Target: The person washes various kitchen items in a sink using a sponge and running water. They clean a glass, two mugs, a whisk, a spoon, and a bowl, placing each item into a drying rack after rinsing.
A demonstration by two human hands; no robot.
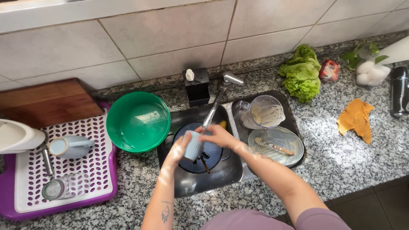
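Note:
Over the left sink basin, my left hand grips a pale blue cup from its left side. My right hand is on the cup's upper right edge, with something yellow, perhaps a sponge, just behind the fingers. The cup is right under the spout of the metal tap. Below it in the basin lies a dark round pan with a utensil resting in it.
The right basin holds a dirty clear jug and a plate with a knife. A green bowl sits left of the sink. A purple drying rack holds a mug and jar. Lettuce, an orange cloth and a soap dispenser are on the counter.

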